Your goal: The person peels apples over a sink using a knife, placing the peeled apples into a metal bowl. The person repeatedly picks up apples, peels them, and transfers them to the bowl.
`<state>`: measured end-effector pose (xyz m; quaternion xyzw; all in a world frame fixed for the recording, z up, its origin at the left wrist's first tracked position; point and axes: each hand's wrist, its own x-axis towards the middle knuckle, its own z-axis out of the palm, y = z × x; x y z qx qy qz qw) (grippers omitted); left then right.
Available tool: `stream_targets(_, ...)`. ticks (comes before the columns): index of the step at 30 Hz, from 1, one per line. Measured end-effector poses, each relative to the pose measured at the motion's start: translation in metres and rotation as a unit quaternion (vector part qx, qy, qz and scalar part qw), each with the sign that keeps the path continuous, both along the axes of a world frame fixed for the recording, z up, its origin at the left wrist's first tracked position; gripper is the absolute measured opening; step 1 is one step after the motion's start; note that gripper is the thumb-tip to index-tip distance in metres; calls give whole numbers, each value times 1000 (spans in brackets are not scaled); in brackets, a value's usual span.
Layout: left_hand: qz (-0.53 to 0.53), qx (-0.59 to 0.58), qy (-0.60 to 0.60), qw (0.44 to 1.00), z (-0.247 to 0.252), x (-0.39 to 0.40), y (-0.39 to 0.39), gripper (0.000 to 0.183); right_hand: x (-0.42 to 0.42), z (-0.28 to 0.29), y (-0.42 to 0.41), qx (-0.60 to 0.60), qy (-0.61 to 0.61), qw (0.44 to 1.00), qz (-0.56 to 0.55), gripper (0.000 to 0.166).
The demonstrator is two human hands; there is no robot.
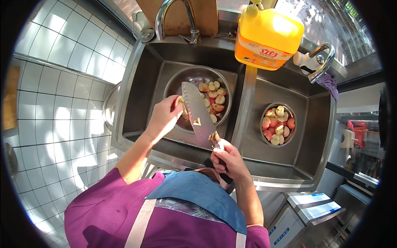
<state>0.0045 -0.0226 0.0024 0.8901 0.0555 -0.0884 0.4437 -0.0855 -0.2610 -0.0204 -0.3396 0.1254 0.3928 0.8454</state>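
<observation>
My left hand [166, 116] grips a piece of apple [179, 102] with red skin and pale flesh. Against that piece lies the broad blade of a kitchen knife [198, 111], and a small bit of apple clings to the steel. My right hand [229, 158] is closed around the knife's dark handle. Beneath the blade, a large stainless steel bowl [173, 77] sits in the left sink basin, holding several cut apple pieces [214, 96]. The blade and my left hand hide part of this bowl.
In the right basin [279, 158] stands a smaller metal bowl [295, 113] of apple pieces [276, 124]. A yellow pump jug [269, 34] rests at the sink's back, between two curved faucets [194, 28]. Behind the left faucet leans a wooden board [206, 15]. White tiles [62, 105] line the left wall.
</observation>
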Motion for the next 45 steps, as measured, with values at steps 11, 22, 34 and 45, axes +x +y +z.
stream_targets(11,61,-118,73,988,-12,4,7,43,13,9,9,-133,-84,987,22,26)
stream_targets(22,-16,146,91,985,-32,15,25,36,8,-2,17,-193,-61,979,6,48)
stream_targets(34,19,163,126,978,-26,27,25,30,-8,-46,22,-252,-47,963,-79,42)
stream_targets(45,-215,-36,80,973,-21,22,-106,42,-20,-122,37,-303,-83,946,-81,12)
